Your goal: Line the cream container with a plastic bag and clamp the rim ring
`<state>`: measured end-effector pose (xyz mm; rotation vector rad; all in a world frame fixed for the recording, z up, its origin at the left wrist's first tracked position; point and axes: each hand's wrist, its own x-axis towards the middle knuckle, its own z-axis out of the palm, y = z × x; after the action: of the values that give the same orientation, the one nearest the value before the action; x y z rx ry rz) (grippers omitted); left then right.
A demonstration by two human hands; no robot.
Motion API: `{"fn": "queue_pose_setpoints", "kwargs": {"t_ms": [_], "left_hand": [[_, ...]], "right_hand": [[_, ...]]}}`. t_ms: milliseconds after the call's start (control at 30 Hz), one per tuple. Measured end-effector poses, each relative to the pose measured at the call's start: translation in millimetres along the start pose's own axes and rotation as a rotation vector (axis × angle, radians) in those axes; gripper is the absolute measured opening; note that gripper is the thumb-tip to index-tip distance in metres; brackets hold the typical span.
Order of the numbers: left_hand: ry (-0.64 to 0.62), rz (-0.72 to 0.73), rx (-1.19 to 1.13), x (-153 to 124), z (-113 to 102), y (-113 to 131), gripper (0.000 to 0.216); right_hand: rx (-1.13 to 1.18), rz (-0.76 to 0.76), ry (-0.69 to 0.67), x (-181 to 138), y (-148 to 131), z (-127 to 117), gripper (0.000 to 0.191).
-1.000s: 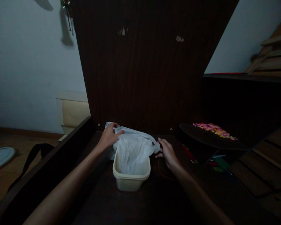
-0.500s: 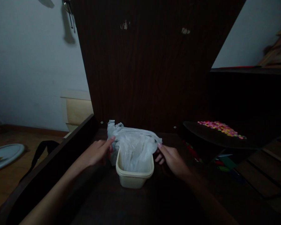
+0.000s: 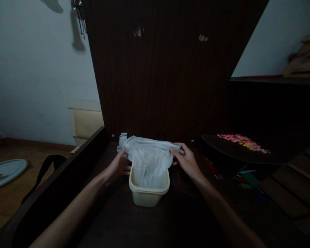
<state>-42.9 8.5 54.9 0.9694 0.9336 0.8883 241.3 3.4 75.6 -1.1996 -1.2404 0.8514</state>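
A cream plastic basket (image 3: 147, 198) stands on the dark wooden surface in front of me. Thin whitish plastic bag (image 3: 151, 158) material lines its inside and drapes up over the far rim. At the bag's left edge, my left hand (image 3: 119, 164) pinches the plastic between thumb and fingers, beside the basket. My right hand (image 3: 185, 160) grips the bag's upper right edge, thumb in front and fingers behind. A crumpled part of the bag bunches behind my left fingertips. The far rim of the basket is hidden beneath the plastic.
A tall dark wooden panel (image 3: 165, 82) rises behind the basket. A low dark side board (image 3: 74, 165) runs along the left. To the right, a rounded shelf (image 3: 212, 144) carries a strip of small colourful pieces (image 3: 244, 142). A white oval lid-like object (image 3: 6, 172) lies on the floor at left.
My right hand has moved up along the bag's right edge and taken a fuller hold. The bag's far edge is pulled straighter, and my left hand has shifted slightly.
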Motion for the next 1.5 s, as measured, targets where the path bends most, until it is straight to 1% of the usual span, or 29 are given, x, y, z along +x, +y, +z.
{"fn": "queue_pose_setpoints", "kwargs": {"t_ms": [33,100,200,333,433,500,600,733,833,933,1000,1067,1133,1233,1333,1400,1467,1500], "left_hand": [[-0.013,0.03,-0.041,0.5,0.2,4.0,0.065],[0.004,0.105,-0.112,1.4,3.4,9.3,0.055],[0.061,0.242,-0.182,3.7,11.8,15.6,0.045],[0.11,0.42,-0.232,7.5,22.9,31.0,0.045],[0.129,0.482,-0.258,10.1,30.8,45.6,0.046],[0.128,0.514,-0.272,13.0,35.9,54.1,0.047],[0.145,0.562,-0.273,22.0,42.8,63.4,0.047],[0.247,0.64,-0.142,42.6,50.5,70.8,0.043],[0.27,0.68,-0.047,59.3,56.9,75.2,0.038],[0.252,0.709,0.057,71.2,65.9,78.2,0.035],[0.246,0.729,0.134,75.6,73.1,78.5,0.035],[0.235,0.743,0.203,77.0,80.5,78.0,0.035],[0.197,0.751,0.272,75.9,87.2,77.9,0.032],[0.116,0.763,0.359,70.2,93.9,80.1,0.023],[0.076,0.778,0.388,60.7,93.8,83.7,0.018],[0.122,0.806,0.409,51.9,89.9,85.5,0.016],[0.212,0.823,0.47,41.0,84.8,86.1,0.009],[0.241,0.812,0.518,35.1,82.7,85.8,0.008]], "right_hand": [[-0.007,-0.02,0.015,2.4,0.4,-0.5,0.044],[-0.007,-0.025,0.043,7.4,-0.7,-1.6,0.036],[0.06,0.064,0.068,14.2,-6.1,-3.3,0.029],[0.25,0.216,0.058,22.2,-11.8,-5.7,0.021],[0.451,0.319,0.071,31.4,-11.2,-6.6,0.016],[0.562,0.349,0.085,40.3,-9.2,-6.3,0.014],[0.639,0.34,0.1,55.8,-4.8,-5.1,0.012],[0.715,0.316,0.136,70.2,1.8,1.1,0.013],[0.76,0.303,0.109,67.8,1.0,14.3,0.014],[0.804,0.293,0.019,54.4,-10.2,33.4,0.017],[0.851,0.275,-0.107,43.5,-22.1,46.1,0.023],[0.85,0.256,-0.209,34.3,-34.1,56.6,0.027],[0.8,0.221,-0.245,28.5,-42.9,64.4,0.035],[0.715,0.146,-0.191,27.1,-45.7,70.0,0.046],[0.686,0.089,-0.107,32.6,-38.1,66.6,0.042],[0.676,0.088,-0.048,38.2,-31.2,59.7,0.034],[0.666,0.106,-0.009,43.4,-25.7,51.6,0.023],[0.663,0.116,-0.001,45.4,-24.0,47.9,0.019]]}}
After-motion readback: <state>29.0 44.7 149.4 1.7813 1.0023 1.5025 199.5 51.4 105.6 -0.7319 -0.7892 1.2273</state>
